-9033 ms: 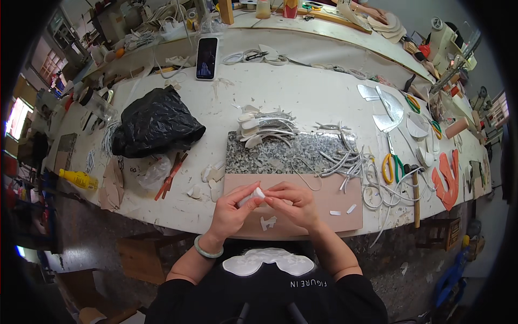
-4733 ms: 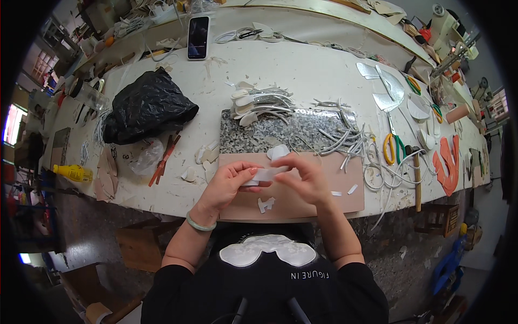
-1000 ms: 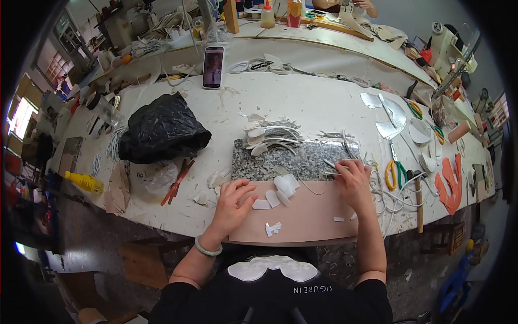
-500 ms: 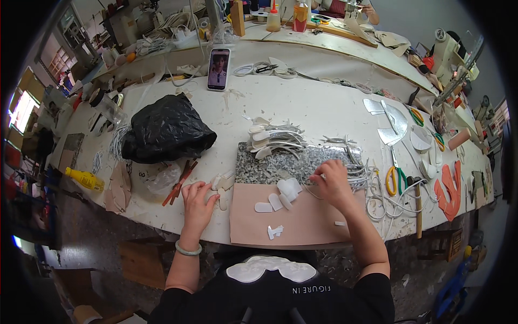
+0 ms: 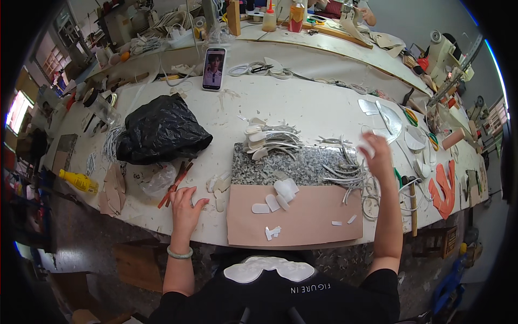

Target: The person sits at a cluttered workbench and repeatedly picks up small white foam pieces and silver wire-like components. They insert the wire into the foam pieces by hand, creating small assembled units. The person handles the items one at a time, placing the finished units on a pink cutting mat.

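My left hand point(image 5: 185, 211) rests at the table's front edge, fingers and thumb apart, holding nothing. Beside it lie beige rounded pieces point(image 5: 220, 190) and dark red strips point(image 5: 176, 186). My right hand point(image 5: 380, 156) is raised at the right, fingers bent and apart from the thumb; I see nothing held. It partly covers green-handled scissors point(image 5: 398, 175). To its left, grey-white cords point(image 5: 345, 175) lie over a speckled stone slab point(image 5: 275, 170). White rounded tabs point(image 5: 261, 208) and small white strips point(image 5: 352, 219) lie on the brown board point(image 5: 307, 224). More cords with pale tabs point(image 5: 272, 139) are piled on the slab's far-left part.
A black plastic bag point(image 5: 164, 129) and a yellow bottle point(image 5: 79, 181) are on the left. A phone point(image 5: 214, 69) stands at the back. Silver sheet pieces point(image 5: 386, 119), a hammer point(image 5: 413, 208) and orange-red pieces point(image 5: 443, 189) are at the right. Another person's hand point(image 5: 367, 15) shows at the far side.
My right hand has moved right and away from the cords. A second small white strip now shows on the board. My left hand has drawn back from the beige pieces.
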Tool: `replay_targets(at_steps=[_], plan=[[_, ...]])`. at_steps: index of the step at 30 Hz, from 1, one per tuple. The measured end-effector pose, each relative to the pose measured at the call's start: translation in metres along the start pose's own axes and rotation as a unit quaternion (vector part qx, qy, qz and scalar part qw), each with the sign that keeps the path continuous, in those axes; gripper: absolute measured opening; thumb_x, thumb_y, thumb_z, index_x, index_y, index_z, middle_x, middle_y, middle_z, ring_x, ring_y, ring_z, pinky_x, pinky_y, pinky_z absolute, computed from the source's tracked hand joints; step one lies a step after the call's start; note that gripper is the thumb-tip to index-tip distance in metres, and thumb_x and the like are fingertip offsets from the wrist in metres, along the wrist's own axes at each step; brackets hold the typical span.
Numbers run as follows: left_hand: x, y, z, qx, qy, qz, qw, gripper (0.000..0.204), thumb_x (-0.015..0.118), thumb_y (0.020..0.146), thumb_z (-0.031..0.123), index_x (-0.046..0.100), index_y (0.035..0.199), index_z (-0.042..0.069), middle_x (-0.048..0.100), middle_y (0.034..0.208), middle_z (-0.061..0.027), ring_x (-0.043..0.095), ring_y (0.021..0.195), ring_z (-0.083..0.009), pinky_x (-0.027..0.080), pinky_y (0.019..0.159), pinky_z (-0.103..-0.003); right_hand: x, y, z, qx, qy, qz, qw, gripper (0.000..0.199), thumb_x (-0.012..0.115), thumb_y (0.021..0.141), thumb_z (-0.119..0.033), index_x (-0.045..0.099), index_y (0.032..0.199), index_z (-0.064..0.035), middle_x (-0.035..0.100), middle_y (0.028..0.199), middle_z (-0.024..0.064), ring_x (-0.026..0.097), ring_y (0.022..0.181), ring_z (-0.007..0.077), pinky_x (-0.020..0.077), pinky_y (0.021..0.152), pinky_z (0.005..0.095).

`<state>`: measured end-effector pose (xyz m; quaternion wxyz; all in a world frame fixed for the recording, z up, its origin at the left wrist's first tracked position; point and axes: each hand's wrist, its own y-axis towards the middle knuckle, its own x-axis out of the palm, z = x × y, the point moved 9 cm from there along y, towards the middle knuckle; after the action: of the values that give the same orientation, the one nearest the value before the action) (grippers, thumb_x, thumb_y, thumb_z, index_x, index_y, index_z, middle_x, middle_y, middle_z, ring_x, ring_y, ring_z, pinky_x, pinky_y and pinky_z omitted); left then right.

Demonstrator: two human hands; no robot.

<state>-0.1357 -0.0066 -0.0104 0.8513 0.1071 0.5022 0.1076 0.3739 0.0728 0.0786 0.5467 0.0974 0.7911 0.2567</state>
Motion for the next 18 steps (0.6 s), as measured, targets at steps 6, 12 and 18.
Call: replay_targets(at_steps=[6, 12, 18], plan=[[0.003, -0.005, -0.015, -0.024, -0.053, 0.020, 0.998, 0.031, 0.077, 0.076, 0.015, 0.067, 0.100, -0.001, 0.061, 0.104, -0.0123, 0.051, 0.103, -0.0298, 0.043, 0.090, -0.038, 0.068, -0.057, -0.079, -0.062, 0.096, -0.190, 0.975, 0.031, 0.077, 0.074, -0.018, 0.071, 0.104, -0.0139, 0.062, 0.092, 0.0033, 0.056, 0.094, 0.0227, 0.0402, 0.083, 0.0374], [0.002, 0.002, 0.004, 0.004, -0.064, 0.061, 0.996, 0.022, 0.073, 0.080, 0.012, 0.069, 0.099, 0.003, 0.064, 0.104, -0.0086, 0.050, 0.104, -0.0269, 0.041, 0.093, -0.037, 0.058, -0.062, -0.073, -0.045, 0.128, -0.130, 0.982, 0.017, 0.075, 0.075, -0.013, 0.073, 0.093, -0.0127, 0.062, 0.088, 0.0009, 0.057, 0.089, 0.0192, 0.0385, 0.077, 0.0352], [0.018, 0.022, 0.029, 0.041, -0.055, 0.009, 0.998, 0.025, 0.074, 0.079, 0.013, 0.069, 0.101, 0.003, 0.063, 0.104, -0.0087, 0.048, 0.105, -0.0276, 0.039, 0.094, -0.036, 0.024, -0.037, -0.063, 0.085, 0.363, -0.017, 0.928, 0.018, 0.067, 0.085, 0.001, 0.069, 0.103, -0.0019, 0.067, 0.096, 0.0072, 0.065, 0.079, 0.0154, 0.0510, 0.070, 0.0281]])
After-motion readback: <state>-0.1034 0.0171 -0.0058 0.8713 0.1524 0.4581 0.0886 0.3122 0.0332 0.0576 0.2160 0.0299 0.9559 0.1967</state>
